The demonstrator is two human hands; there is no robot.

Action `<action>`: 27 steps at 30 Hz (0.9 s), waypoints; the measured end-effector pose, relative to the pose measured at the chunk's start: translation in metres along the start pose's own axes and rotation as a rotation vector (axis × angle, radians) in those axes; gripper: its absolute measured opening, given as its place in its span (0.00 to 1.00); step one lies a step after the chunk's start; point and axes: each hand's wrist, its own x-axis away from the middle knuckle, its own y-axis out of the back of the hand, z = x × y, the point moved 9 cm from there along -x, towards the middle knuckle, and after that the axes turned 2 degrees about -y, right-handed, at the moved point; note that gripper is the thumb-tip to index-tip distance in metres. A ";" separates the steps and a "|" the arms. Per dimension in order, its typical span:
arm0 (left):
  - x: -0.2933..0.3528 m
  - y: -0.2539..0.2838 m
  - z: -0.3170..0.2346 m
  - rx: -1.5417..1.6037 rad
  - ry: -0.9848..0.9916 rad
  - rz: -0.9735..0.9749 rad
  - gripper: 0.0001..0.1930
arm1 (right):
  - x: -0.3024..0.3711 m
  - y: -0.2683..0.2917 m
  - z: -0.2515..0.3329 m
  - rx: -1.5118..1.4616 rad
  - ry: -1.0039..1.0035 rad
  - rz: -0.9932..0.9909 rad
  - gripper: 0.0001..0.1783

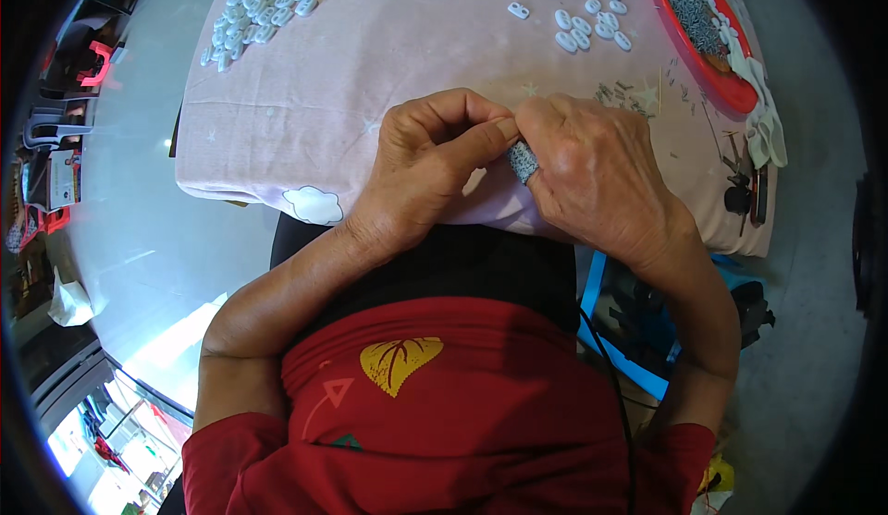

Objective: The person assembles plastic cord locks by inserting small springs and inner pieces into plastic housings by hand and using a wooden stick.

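Note:
Over the near part of the cloth-covered table [416, 48], my two hands meet with their fingertips together. My left hand [425, 159] is closed in a pinch of thumb and forefinger. Against it presses my right hand [592, 168], its fingers curled inward. Whatever sits between the fingertips is too small or too hidden to name. A grey speckled band [523, 161] shows between the hands, beside the right fingers; I cannot tell whether it is worn or held. Just beyond the right hand lie several tiny metal pins [624, 97].
White oval plastic pieces are heaped [254, 16] at the far left; more lie scattered [580, 27] at the far right. A red tray [740, 99] holds small grey metal parts [692, 11]. By the right edge are a white glove [766, 131] and a dark keylike object [738, 196].

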 end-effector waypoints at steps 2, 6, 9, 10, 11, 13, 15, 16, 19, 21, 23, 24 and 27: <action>-0.002 0.000 -0.001 -0.011 0.022 0.010 0.05 | 0.001 0.000 -0.004 0.009 -0.042 -0.010 0.07; -0.005 0.004 0.003 0.193 0.098 0.033 0.05 | 0.004 0.016 -0.001 -0.030 -0.090 -0.122 0.09; -0.004 0.001 0.002 0.217 0.110 0.047 0.06 | 0.015 0.021 -0.009 -0.175 -0.134 -0.261 0.18; -0.004 0.001 0.001 0.165 0.113 0.034 0.06 | 0.018 0.018 -0.011 -0.174 -0.137 -0.261 0.18; -0.004 0.000 0.002 0.165 0.115 0.038 0.06 | 0.020 0.018 -0.012 -0.197 -0.099 -0.303 0.21; -0.004 0.002 0.002 0.164 0.113 0.012 0.06 | 0.023 0.021 -0.010 -0.219 -0.062 -0.346 0.24; -0.004 0.001 0.002 0.167 0.104 0.002 0.06 | 0.022 0.018 -0.011 -0.229 -0.108 -0.310 0.22; -0.004 -0.001 0.001 0.173 0.095 -0.006 0.07 | 0.022 0.015 -0.012 -0.226 -0.109 -0.311 0.22; -0.003 -0.001 0.003 0.161 0.105 0.038 0.05 | 0.025 0.015 -0.006 -0.199 -0.047 -0.422 0.21; -0.003 -0.001 0.002 0.154 0.086 0.041 0.05 | 0.025 0.016 -0.004 -0.203 -0.059 -0.443 0.21; -0.003 -0.002 0.000 0.148 0.067 0.044 0.05 | 0.025 0.015 -0.003 -0.180 -0.061 -0.436 0.21; -0.003 -0.002 0.000 0.159 0.063 0.044 0.04 | 0.025 0.014 -0.002 -0.159 -0.063 -0.430 0.21; -0.003 0.000 0.000 0.184 0.052 0.029 0.05 | 0.021 0.013 0.004 -0.099 -0.068 -0.437 0.21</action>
